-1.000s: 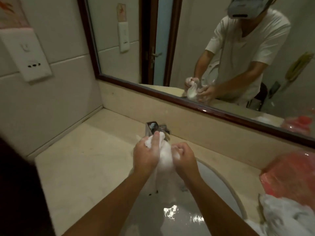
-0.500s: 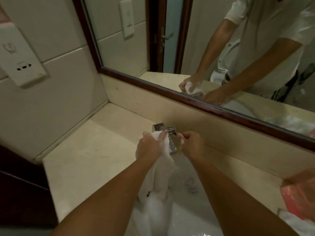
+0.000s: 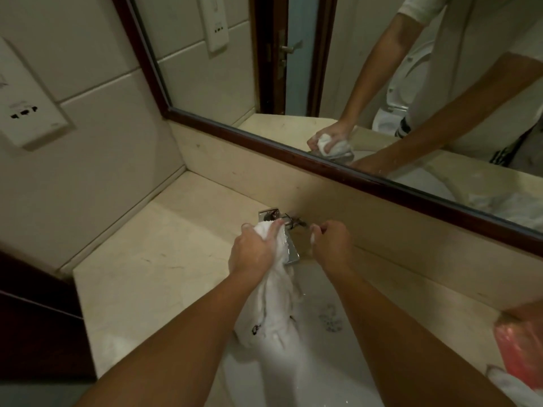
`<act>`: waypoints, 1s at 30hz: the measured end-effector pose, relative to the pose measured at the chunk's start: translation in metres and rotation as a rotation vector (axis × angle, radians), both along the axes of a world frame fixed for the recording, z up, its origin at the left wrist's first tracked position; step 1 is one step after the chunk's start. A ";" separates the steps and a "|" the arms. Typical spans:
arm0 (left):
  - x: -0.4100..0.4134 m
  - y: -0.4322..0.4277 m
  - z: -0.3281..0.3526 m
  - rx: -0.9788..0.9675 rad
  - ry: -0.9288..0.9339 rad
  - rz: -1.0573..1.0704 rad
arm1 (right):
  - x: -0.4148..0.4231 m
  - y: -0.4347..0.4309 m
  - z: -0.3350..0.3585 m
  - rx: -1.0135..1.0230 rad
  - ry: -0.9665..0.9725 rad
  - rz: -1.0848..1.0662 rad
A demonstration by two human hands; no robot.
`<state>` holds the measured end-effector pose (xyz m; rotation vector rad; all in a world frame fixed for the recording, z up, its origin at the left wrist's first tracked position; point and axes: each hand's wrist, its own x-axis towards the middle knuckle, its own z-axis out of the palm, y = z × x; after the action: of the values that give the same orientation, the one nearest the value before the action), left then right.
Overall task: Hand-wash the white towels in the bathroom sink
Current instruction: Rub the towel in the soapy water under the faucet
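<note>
The left hand (image 3: 252,254) grips the white towel (image 3: 273,312) at its top end, just in front of the tap (image 3: 291,251). Its fingers (image 3: 277,224) are curled tight over the bunched cloth, with the thumb side wrapped round it. A small tuft of towel sticks out above the knuckles. Below the fist, the rest of the towel hangs down in a long wet fold. Its lower end lies in the bowl of the white sink (image 3: 329,362). The towel touches the spout of the tap on the left side and covers part of it.

The right hand (image 3: 330,245) is just beside the tap on the other side, apart from the towel. Its fingers (image 3: 316,229) are curled in with the tips drawn together near the tap's handle. Whether they pinch the handle or only a bit of foam cannot be told. A white fleck shows at the thumb.

The sink is set into a pale stone desk (image 3: 164,259). A mirror (image 3: 293,154) with a dark wooden frame stands along its back edge and shows the same grip on the towel from the front. At the right edge of the desk lie a red plastic bag (image 3: 520,348) and, just below it, another white cloth (image 3: 511,389). A wall socket (image 3: 26,113) is fixed to the tiles on the left.
</note>
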<state>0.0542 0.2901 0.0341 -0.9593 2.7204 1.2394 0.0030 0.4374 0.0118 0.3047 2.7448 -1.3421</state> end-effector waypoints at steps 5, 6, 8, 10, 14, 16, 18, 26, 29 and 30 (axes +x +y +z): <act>0.001 0.001 0.000 0.010 0.003 0.003 | -0.010 0.002 -0.007 0.072 -0.025 0.015; 0.001 0.001 0.000 0.017 -0.003 0.000 | -0.010 0.002 -0.007 0.063 -0.024 0.007; 0.000 0.000 0.000 0.033 -0.019 0.003 | -0.005 0.001 -0.005 -0.013 -0.010 -0.033; 0.007 -0.004 0.001 0.064 -0.011 -0.011 | 0.006 0.001 0.000 -0.124 0.029 -0.078; 0.050 -0.014 0.001 0.262 0.132 -0.134 | 0.065 0.004 -0.006 -0.317 0.038 -0.076; 0.069 -0.016 0.002 0.387 0.137 -0.168 | 0.097 0.002 -0.010 -0.459 -0.076 -0.021; 0.079 -0.018 0.001 0.500 0.127 -0.142 | 0.122 -0.002 -0.014 -0.614 -0.236 0.075; 0.094 -0.016 -0.067 0.783 0.029 0.077 | 0.146 0.012 -0.066 -0.474 -0.226 0.316; 0.083 0.004 -0.093 0.745 0.063 0.099 | 0.121 0.012 -0.090 -0.374 -0.057 0.216; 0.078 0.012 -0.095 0.715 0.080 0.087 | 0.110 0.009 -0.096 -0.337 0.019 0.174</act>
<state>0.1318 0.3021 -0.0613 -0.9311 1.9987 2.0741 0.1126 0.4467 -0.0845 0.0297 2.4305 -1.7229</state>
